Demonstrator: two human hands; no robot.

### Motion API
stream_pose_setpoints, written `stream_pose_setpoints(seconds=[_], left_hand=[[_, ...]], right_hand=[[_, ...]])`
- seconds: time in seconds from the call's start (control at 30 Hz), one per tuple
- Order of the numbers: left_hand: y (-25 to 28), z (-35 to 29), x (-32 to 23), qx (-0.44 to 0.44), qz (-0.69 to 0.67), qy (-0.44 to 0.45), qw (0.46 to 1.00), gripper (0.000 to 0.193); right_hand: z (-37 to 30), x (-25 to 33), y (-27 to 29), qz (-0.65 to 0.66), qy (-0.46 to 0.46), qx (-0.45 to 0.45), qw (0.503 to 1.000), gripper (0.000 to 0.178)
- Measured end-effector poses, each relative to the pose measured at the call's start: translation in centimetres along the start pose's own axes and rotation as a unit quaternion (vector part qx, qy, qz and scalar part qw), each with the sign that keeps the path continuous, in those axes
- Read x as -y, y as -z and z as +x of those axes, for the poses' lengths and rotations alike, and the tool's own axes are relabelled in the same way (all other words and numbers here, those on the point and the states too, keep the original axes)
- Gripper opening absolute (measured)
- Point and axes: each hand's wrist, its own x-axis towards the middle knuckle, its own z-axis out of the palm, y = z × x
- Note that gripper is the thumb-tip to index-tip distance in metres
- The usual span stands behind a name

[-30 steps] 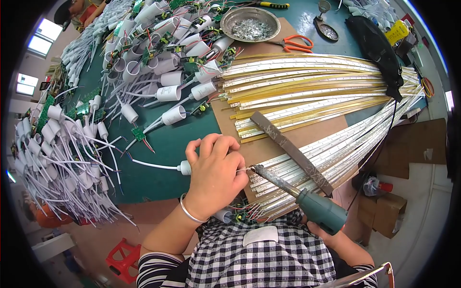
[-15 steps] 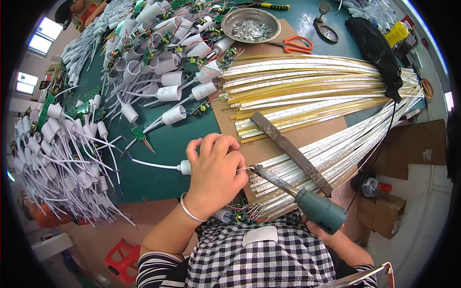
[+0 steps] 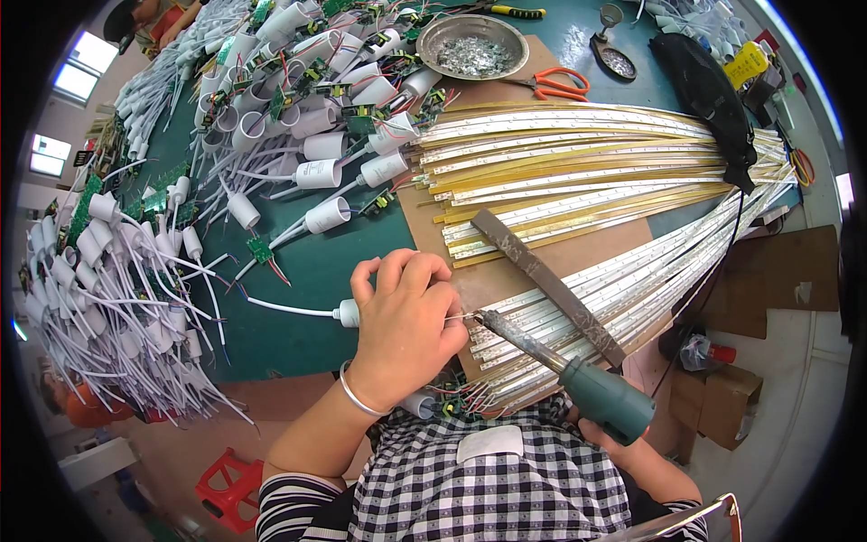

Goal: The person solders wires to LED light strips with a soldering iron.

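My left hand (image 3: 406, 316) is closed, fingertips pinched on a thin pale wire (image 3: 458, 317). Beside that hand, a white cylindrical housing (image 3: 346, 313) with a white cable shows partly; the rest of it is hidden under my palm. My right hand (image 3: 601, 435) grips the soldering iron (image 3: 607, 402), mostly hidden beneath its dark green handle. The iron's dark tip meets the wire's end, at the near-left ends of the white LED strips (image 3: 506, 348). Close below my left wrist lies another white housing (image 3: 420, 404) with a circuit board and coloured wires.
A dark flat bar (image 3: 546, 285) lies across the strips. Behind are yellow-edged strips (image 3: 578, 144), orange-handled scissors (image 3: 562, 84) and a metal bowl (image 3: 433, 54) with silvery bits. White housings (image 3: 316, 174) and cables are heaped at left. A red stool (image 3: 230, 488) stands on the floor.
The soldering iron's handle has shifted very slightly down and to the right, its tip staying by the wire. My left hand has hardly moved.
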Motion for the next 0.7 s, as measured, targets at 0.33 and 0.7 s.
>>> stream_pose_setpoints(seconds=[0.33, 0.7], left_hand=[[0.0, 0.0, 0.1, -0.004, -0.002, -0.006, 1.0, 0.011], [0.1, 0.1, -0.1, 0.001, -0.002, -0.002, 1.0, 0.01]], right_hand=[[-0.2, -0.2, 0.1, -0.018, -0.023, 0.023, 0.999, 0.036], [-1.5, -0.2, 1.0, 0.015, -0.067, -0.022, 0.997, 0.023]])
